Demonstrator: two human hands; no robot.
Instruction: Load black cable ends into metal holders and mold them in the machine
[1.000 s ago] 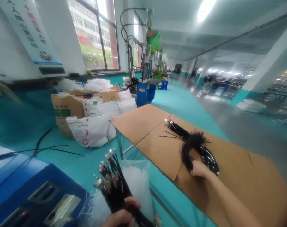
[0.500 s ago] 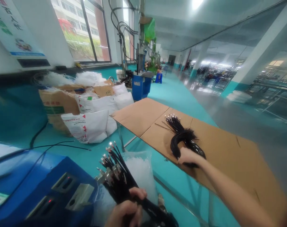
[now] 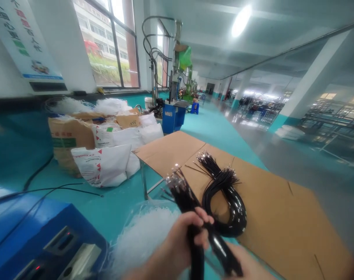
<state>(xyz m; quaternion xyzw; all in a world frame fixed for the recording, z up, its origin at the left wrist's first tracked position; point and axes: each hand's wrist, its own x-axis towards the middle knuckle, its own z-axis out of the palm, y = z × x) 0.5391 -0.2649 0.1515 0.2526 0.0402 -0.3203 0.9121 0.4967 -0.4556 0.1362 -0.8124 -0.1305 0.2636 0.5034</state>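
Observation:
My left hand (image 3: pixel 191 231) is closed around a bundle of black cables (image 3: pixel 182 194), whose metal-tipped ends point up and away from me. The bundle bends into a loop, and its lower part runs off the bottom of the view. At that lower part is my right hand (image 3: pixel 248 262), which looks wrapped on the cables, though its fingers are mostly hidden. Beyond both hands, a second bundle of black cables (image 3: pixel 238 210) lies curled in a crossed loop on the cardboard-covered table (image 3: pixel 282 217), its shiny tips at the far side.
A blue machine (image 3: pixel 48 229) with red indicator lights stands at lower left. Beside it a clear bag (image 3: pixel 144 237) holds white stringy material. White and brown sacks (image 3: pixel 103 163) are piled below the window. Farther back stands a blue-based machine (image 3: pixel 173 116) with hoses.
My right hand has left the looped bundle on the table and come down to the held one. The left hand has lifted its bundle up and to the right, beside the table edge.

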